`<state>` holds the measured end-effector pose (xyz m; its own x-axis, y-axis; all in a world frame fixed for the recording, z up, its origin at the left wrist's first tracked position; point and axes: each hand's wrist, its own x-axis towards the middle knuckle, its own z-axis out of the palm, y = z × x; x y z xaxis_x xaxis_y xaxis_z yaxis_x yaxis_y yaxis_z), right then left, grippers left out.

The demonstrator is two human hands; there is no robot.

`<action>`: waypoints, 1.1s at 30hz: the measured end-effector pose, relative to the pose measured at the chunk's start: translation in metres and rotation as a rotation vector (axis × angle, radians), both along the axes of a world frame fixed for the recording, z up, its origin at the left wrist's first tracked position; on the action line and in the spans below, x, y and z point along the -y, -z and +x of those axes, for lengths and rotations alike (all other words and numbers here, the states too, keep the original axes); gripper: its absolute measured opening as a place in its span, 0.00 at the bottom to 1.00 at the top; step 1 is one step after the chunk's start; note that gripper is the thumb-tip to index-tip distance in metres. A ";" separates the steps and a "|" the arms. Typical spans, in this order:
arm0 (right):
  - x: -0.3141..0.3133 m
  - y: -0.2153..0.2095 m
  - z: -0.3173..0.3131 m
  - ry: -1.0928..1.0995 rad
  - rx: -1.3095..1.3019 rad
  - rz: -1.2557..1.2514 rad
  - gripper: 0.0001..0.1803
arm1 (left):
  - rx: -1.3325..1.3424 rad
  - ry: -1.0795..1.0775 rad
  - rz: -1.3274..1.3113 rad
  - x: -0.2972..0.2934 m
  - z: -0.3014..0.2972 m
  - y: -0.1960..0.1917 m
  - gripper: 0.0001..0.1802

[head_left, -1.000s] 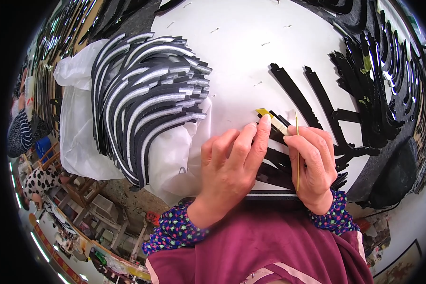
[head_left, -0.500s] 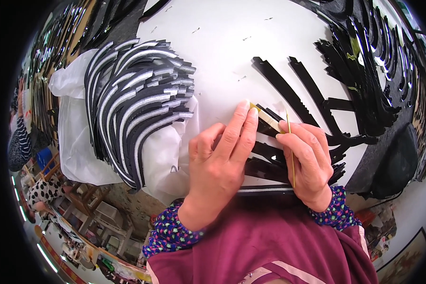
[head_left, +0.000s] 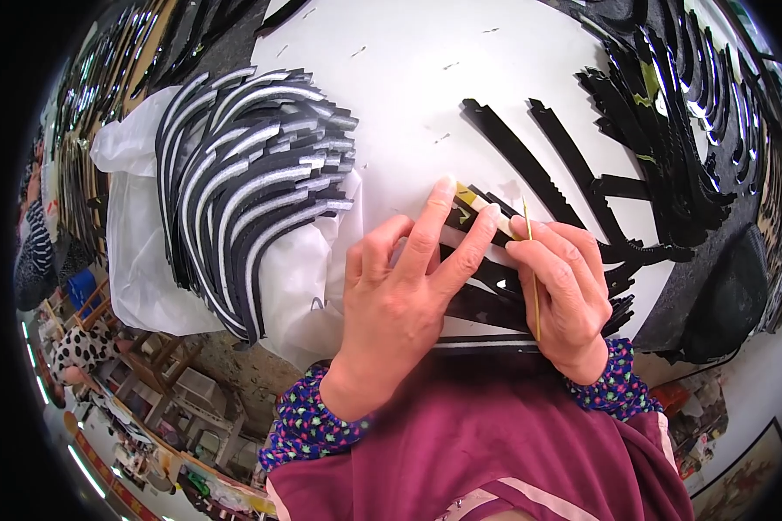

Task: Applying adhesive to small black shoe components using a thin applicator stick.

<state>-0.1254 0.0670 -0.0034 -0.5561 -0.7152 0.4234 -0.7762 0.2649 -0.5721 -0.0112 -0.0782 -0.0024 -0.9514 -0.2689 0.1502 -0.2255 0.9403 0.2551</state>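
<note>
Black curved strip (head_left: 482,265), thin and flat, lies at the head view's centre on the white desk (head_left: 408,78), atop a fan of like strips. The left hand (head_left: 400,295) presses index and middle fingertips (head_left: 443,193) on its yellowish end piece (head_left: 476,204) at 12 o'clock. The right hand (head_left: 565,291) pinches that end too, its grip closed on a slim wooden stick (head_left: 533,269). The strip looks light, bendy, slightly slick; best held flat near its end. A striped stack (head_left: 243,191) on a white bag (head_left: 139,260) sits at 10 o'clock.
</note>
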 end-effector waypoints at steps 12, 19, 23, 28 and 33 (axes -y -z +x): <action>0.028 -0.022 -0.018 -0.047 0.732 -0.101 0.07 | -0.017 0.026 -0.019 0.003 0.002 0.002 0.32; 0.034 -0.008 -0.020 -0.077 0.631 -0.054 0.10 | -0.018 0.037 0.003 0.002 0.004 0.002 0.29; 0.036 -0.008 -0.021 -0.094 0.546 -0.015 0.08 | -0.034 0.034 0.015 0.001 0.004 0.002 0.27; 0.037 -0.010 -0.019 -0.041 0.489 0.027 0.06 | -0.038 -0.007 0.076 0.000 0.000 -0.001 0.33; 0.038 -0.006 -0.025 -0.143 0.469 -0.017 0.07 | -0.036 -0.009 0.076 -0.001 0.002 0.000 0.33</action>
